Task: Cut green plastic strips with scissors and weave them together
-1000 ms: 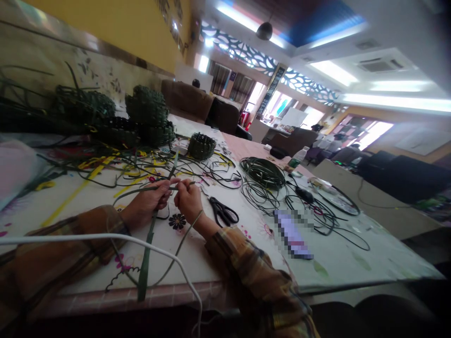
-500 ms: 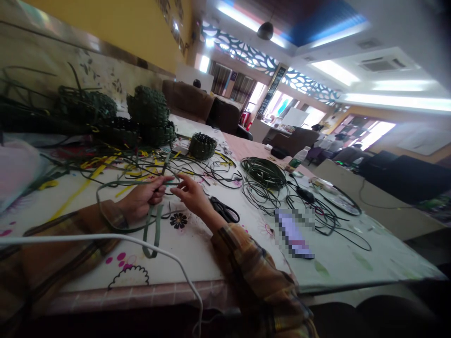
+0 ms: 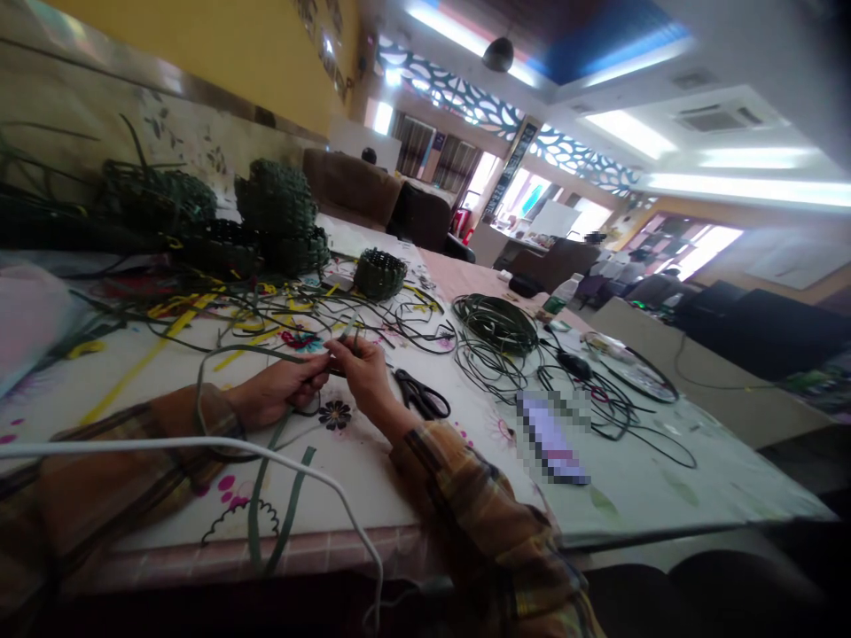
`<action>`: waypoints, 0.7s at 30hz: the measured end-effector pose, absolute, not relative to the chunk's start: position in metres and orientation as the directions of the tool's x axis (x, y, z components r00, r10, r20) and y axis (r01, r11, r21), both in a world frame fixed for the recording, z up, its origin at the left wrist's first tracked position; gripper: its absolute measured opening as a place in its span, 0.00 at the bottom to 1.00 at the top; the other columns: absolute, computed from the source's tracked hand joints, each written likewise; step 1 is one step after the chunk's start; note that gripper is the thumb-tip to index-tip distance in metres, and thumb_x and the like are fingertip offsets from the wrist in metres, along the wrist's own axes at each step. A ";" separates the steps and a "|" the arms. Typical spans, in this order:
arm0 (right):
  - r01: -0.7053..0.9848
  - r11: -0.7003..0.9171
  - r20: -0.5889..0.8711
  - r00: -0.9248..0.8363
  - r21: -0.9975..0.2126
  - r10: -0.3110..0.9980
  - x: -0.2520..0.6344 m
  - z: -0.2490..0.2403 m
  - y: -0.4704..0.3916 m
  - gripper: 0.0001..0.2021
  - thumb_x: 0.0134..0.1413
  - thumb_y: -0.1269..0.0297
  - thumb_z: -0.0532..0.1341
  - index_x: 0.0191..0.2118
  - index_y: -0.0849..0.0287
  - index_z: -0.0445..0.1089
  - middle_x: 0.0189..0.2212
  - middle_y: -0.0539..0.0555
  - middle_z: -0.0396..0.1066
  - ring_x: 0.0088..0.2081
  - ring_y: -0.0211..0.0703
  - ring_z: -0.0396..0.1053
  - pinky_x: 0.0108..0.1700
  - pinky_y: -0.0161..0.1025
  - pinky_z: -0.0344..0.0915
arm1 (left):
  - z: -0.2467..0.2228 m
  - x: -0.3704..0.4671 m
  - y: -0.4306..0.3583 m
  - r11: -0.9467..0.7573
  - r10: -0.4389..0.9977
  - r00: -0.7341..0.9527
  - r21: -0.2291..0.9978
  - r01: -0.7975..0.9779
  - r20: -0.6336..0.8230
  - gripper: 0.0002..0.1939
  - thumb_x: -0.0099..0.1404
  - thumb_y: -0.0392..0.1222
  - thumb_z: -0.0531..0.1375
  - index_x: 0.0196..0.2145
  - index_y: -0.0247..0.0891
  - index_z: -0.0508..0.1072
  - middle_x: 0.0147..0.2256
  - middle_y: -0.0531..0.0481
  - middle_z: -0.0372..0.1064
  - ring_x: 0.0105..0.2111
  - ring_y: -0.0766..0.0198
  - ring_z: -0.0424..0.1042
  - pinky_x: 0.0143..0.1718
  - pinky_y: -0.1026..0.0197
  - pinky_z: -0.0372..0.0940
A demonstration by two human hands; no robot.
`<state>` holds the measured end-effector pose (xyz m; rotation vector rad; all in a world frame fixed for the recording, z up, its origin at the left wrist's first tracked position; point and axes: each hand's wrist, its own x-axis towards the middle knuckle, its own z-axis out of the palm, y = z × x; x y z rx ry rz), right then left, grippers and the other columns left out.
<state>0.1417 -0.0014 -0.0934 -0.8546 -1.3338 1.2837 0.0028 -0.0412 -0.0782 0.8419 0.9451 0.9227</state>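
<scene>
Closed around a flat green weaving strip (image 3: 254,509), my left hand (image 3: 283,390) is over the floral tablecloth. The strip loops back over the left sleeve and hangs in a bend past the table's front edge. My right hand (image 3: 364,372) meets the left fingertips, its thumb and fingers pinched on the same strip. A short pale end of strip (image 3: 348,328) sticks up past the right fingers. Exactly how the strip is folded between the fingertips is hidden. Black-handled scissors (image 3: 422,394) lie just right of the right hand.
A small green woven basket (image 3: 380,274) stands behind the hands, with larger woven baskets (image 3: 276,199) stacked back left. Loose strips litter the table. Right are a coil of green strips (image 3: 495,323), a blurred-out purple object (image 3: 551,439) and a bottle (image 3: 564,294). A white cable (image 3: 199,443) crosses in front.
My right hand has closed in on the left fingertips and now pinches the strip. Both hands are slightly lower. The hanging bend of strip drops further, past the table edge.
</scene>
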 end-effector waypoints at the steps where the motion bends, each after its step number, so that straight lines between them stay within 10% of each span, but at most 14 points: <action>1: -0.166 0.186 0.214 -0.172 -0.968 0.962 0.142 -0.094 -0.001 0.12 0.49 0.57 0.65 0.24 0.60 0.68 0.21 0.46 0.63 0.26 0.35 0.63 0.31 0.32 0.64 | -0.078 0.004 -0.042 0.346 0.919 0.287 0.904 -0.252 -0.272 0.15 0.62 0.50 0.64 0.35 0.35 0.68 0.22 0.58 0.53 0.17 0.76 0.45 0.15 0.74 0.40; 15: 0.087 0.396 0.392 -0.064 -0.914 0.918 0.153 -0.083 0.001 0.17 0.54 0.58 0.62 0.20 0.58 0.60 0.17 0.44 0.51 0.23 0.33 0.49 0.25 0.32 0.47 | -0.079 0.001 -0.039 0.250 0.955 0.201 0.958 -0.140 -0.220 0.21 0.49 0.50 0.73 0.34 0.32 0.76 0.28 0.50 0.68 0.23 0.71 0.64 0.19 0.71 0.58; 21: 0.114 0.389 0.387 -0.034 -0.914 0.921 0.152 -0.086 0.003 0.15 0.55 0.55 0.62 0.23 0.58 0.63 0.17 0.44 0.54 0.23 0.33 0.52 0.25 0.31 0.51 | -0.074 0.000 -0.038 0.187 0.978 0.104 0.982 -0.034 -0.182 0.20 0.49 0.53 0.71 0.28 0.32 0.75 0.22 0.51 0.67 0.18 0.73 0.59 0.14 0.71 0.50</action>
